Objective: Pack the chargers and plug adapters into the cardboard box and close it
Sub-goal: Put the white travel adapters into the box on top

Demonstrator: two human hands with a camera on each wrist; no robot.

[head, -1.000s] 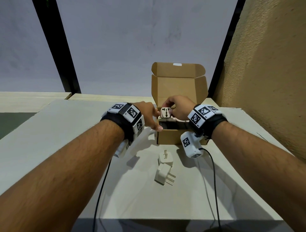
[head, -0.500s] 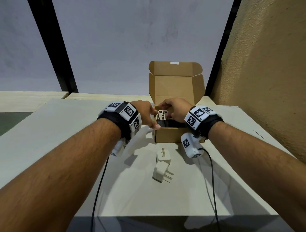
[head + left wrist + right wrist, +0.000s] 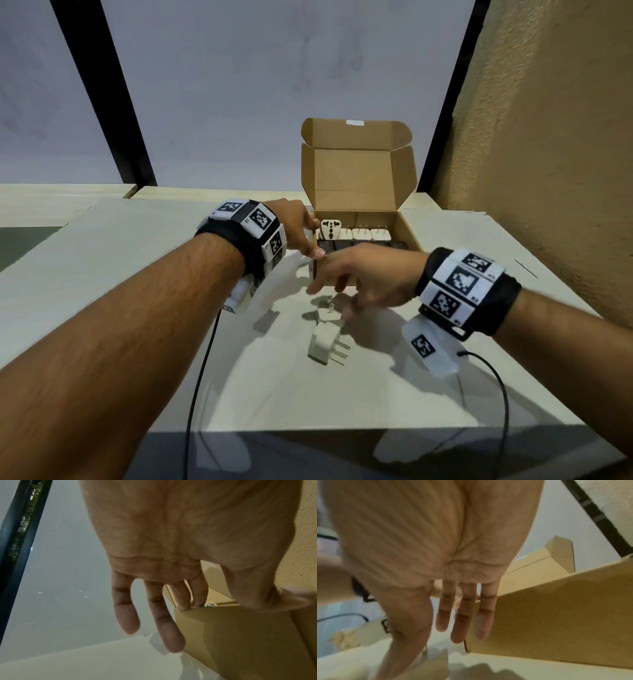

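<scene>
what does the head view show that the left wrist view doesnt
Only the head view shows the white adapters standing in a row inside the box, the two plug adapters on the table and the right hand reaching toward them. Only the left wrist view shows fingertips resting on the box's corner edge. Both show the left hand at the cardboard box.

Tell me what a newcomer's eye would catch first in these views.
The open cardboard box at the table's far side, lid flap upright, with a row of white plug adapters standing inside. The left hand touches the box's left wall, while the right hand, open and blurred, reaches down toward two white adapters lying on the table in front of the box.
</scene>
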